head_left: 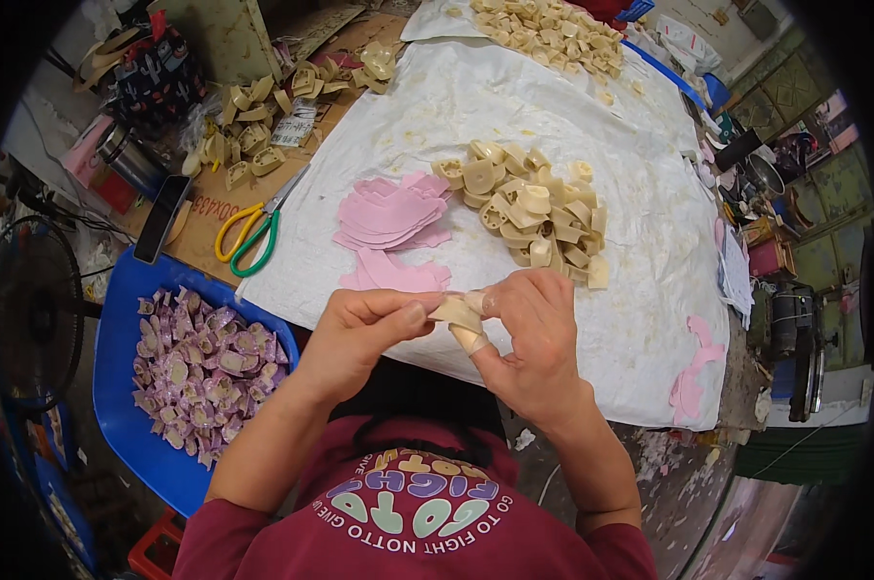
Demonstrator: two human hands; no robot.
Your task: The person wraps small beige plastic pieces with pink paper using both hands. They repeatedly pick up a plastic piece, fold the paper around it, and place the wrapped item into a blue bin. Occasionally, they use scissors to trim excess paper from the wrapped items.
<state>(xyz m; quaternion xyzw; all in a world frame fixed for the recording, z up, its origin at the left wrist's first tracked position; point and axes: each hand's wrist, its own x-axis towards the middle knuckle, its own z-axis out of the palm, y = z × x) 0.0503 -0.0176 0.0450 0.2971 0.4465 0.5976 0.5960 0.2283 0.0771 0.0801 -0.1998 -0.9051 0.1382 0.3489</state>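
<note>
Your left hand point(364, 333) and right hand point(533, 329) covered both ends of the small, curved beige piece point(468, 334), so its full outline was hidden. Whether your left fingertips also pinched fabric: unclear. The lowest flat, pale-pink fabric cut-outs point(388, 268) ran behind your left hand. Your left arm hid part of the blue plastic tub point(118, 387); the purple, patterned pieces point(200, 372) inside were too small for detail. The upper edge cropped the far heap of beige pieces point(558, 41); the lower edge, a red plastic object point(157, 549).
</note>
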